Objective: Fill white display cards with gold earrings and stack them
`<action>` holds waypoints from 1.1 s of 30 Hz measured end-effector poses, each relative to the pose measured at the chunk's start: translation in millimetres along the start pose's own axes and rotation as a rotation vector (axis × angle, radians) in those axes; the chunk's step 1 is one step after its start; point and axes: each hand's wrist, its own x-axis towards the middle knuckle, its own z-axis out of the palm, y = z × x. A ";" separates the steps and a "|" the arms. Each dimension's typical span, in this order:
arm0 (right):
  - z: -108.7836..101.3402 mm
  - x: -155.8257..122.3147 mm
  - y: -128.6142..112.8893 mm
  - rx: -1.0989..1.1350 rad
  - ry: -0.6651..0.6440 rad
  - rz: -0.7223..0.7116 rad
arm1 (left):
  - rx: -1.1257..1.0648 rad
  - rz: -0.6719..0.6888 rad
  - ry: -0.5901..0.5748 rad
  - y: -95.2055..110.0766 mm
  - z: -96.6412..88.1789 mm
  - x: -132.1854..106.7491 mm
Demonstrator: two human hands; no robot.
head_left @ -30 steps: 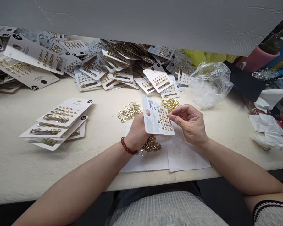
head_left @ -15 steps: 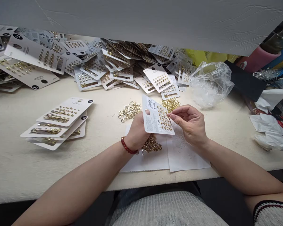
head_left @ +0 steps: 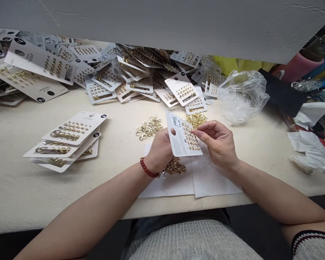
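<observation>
My left hand grips a white earring card from behind, most of its fingers hidden by it. The card's printed back is tilted toward me, with a price sticker and rows of small gold earring backs. At the card's right edge, my right hand pinches thumb and forefinger together against these rows; whatever lies between the tips is too small to make out. Under the card is a pile of small brown-gold pieces on white paper. Gold hoops and bright gold pieces lie in heaps just beyond.
A stack of filled earring cards lies to the left. Many more cards are heaped along the back under a grey overhanging panel. On the right are a clear plastic bag, a dark flat piece and crumpled white tissues.
The card has shifted slightly right and turned a little in my left hand. My right thumb and forefinger stay pinched at its rows. The piles and stack have not moved.
</observation>
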 end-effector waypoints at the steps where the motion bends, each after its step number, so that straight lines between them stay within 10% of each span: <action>1: 0.7 -0.3 -0.3 0.004 -0.003 0.002 | -0.011 -0.001 0.002 0.8 0.9 0.0; 33: -0.6 -1.4 -4.6 -0.170 0.030 -0.202 | 0.016 0.011 0.047 -1.2 -1.9 -0.6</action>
